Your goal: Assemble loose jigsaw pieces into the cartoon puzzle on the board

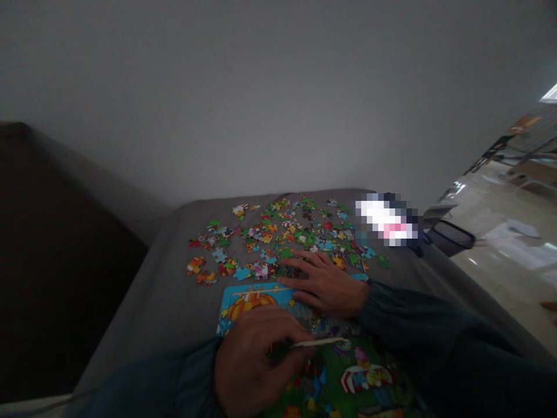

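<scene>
My left hand (261, 354) is closed in a pinch over the lower left of a colourful puzzle board (250, 290). Between its thumb and fingers is a puzzle piece (319, 342), tilted so that its pale thin edge shows; most of its face is hidden. My right hand (324, 284) lies palm down with its fingers spread, across the board's top edge. Its fingertips reach the near side of many loose puzzle pieces (265, 232) scattered beyond the board. The board's picture has an orange pumpkin-like shape at the upper left and green ground lower down.
Grey cloth (169, 278) covers the surface under the pieces, which backs onto a plain wall (261, 104). At the right edge lie a blurred-out bright object (387, 220) and dark-framed glasses (452, 237). A dark brown panel (52, 261) stands on the left.
</scene>
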The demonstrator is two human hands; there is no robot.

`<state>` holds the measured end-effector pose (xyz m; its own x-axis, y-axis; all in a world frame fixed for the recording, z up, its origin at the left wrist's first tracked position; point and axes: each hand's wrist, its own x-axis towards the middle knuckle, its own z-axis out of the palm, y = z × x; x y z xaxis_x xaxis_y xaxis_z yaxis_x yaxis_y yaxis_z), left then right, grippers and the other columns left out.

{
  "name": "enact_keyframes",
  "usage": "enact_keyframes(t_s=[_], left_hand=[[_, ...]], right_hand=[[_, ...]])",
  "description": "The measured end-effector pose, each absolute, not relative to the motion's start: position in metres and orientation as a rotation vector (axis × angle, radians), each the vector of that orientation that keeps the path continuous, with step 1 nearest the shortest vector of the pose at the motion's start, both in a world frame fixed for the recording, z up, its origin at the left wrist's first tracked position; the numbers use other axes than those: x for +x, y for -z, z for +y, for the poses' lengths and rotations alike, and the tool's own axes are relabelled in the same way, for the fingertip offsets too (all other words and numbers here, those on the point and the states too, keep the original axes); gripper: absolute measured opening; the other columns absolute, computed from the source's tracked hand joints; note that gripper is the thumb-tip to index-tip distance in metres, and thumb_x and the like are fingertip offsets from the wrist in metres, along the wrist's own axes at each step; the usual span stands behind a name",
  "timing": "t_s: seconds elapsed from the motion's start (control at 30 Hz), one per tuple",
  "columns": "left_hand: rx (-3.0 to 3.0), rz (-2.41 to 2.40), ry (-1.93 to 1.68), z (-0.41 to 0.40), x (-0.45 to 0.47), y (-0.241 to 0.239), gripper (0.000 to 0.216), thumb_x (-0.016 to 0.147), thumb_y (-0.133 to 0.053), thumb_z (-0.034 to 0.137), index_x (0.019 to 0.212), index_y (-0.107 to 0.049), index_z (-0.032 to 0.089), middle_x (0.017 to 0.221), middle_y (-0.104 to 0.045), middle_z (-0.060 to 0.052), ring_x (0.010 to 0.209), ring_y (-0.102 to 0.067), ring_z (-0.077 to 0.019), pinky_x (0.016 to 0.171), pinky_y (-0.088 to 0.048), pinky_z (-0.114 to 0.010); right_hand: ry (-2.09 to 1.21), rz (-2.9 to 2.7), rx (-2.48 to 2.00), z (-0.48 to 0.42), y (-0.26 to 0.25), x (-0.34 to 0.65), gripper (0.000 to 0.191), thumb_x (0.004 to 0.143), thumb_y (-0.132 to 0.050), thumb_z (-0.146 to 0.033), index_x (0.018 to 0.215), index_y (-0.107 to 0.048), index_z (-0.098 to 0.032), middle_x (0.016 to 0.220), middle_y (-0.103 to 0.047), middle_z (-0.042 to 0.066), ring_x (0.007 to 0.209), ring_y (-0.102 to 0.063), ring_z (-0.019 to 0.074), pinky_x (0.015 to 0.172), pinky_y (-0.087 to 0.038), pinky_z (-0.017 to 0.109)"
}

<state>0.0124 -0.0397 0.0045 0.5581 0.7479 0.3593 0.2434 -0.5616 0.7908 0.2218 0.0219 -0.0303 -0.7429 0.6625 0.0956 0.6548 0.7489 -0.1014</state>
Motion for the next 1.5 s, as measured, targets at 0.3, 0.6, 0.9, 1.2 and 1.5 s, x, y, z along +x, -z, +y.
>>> enact_keyframes(t_s=[0.3, 0.6, 0.9, 1.2, 1.5], left_hand=[[2.096, 0.746, -0.871, -0.037, 0.014, -0.004, 0.013, 0.085, -0.062, 0.016, 0.075, -0.069, 0.021, 0.072, -0.073, 0.002, 0.07, -0.067, -0.0127, 0.067, -0.048, -0.022], [2.212, 0.786, -0.844, -0.031, 0.013, -0.005, 0.012, 0.087, -0.062, 0.022, 0.076, -0.068, 0.024, 0.074, -0.073, 0.004, 0.068, -0.068, -0.0108, 0.064, -0.049, -0.017], [2.304, 0.803, -0.79, -0.026, 0.011, -0.005, 0.012, 0.089, -0.06, 0.027, 0.082, -0.07, 0.026, 0.073, -0.073, 0.006, 0.065, -0.068, -0.0098, 0.06, -0.051, -0.015], [2.341, 0.804, -0.831, -0.022, 0.012, -0.003, 0.015, 0.088, -0.061, 0.032, 0.077, -0.07, 0.026, 0.074, -0.075, 0.004, 0.064, -0.069, -0.011, 0.059, -0.053, -0.014], [2.346, 0.809, -0.876, -0.025, 0.01, -0.003, 0.011, 0.087, -0.063, 0.033, 0.085, -0.072, 0.027, 0.076, -0.075, 0.004, 0.065, -0.07, -0.0111, 0.06, -0.054, -0.014]], right_hand=[[-0.23, -2.567, -1.187, 0.042, 0.002, 0.281, 0.032, 0.095, -0.05, -0.036, 0.12, -0.062, -0.02, 0.111, -0.065, 0.01, 0.106, -0.056, 0.0227, 0.096, -0.042, 0.045], [-0.858, -2.695, -1.257, 0.041, -0.017, 0.316, 0.018, 0.083, -0.067, -0.024, 0.099, -0.069, -0.016, 0.087, -0.066, 0.003, 0.077, -0.06, 0.0128, 0.069, -0.048, 0.025], [-0.943, -2.676, -1.39, 0.037, -0.016, 0.315, 0.027, 0.073, -0.077, -0.02, 0.097, -0.067, -0.014, 0.08, -0.064, 0.001, 0.066, -0.056, 0.0099, 0.058, -0.043, 0.02], [-0.843, -2.648, -1.451, 0.032, -0.02, 0.31, 0.04, 0.065, -0.083, -0.032, 0.095, -0.062, -0.015, 0.086, -0.06, 0.001, 0.071, -0.052, 0.0125, 0.059, -0.039, 0.022], [-0.793, -2.621, -1.521, 0.03, -0.02, 0.32, 0.032, 0.073, -0.074, -0.021, 0.1, -0.057, -0.014, 0.095, -0.06, 0.006, 0.082, -0.055, 0.0163, 0.072, -0.045, 0.028]])
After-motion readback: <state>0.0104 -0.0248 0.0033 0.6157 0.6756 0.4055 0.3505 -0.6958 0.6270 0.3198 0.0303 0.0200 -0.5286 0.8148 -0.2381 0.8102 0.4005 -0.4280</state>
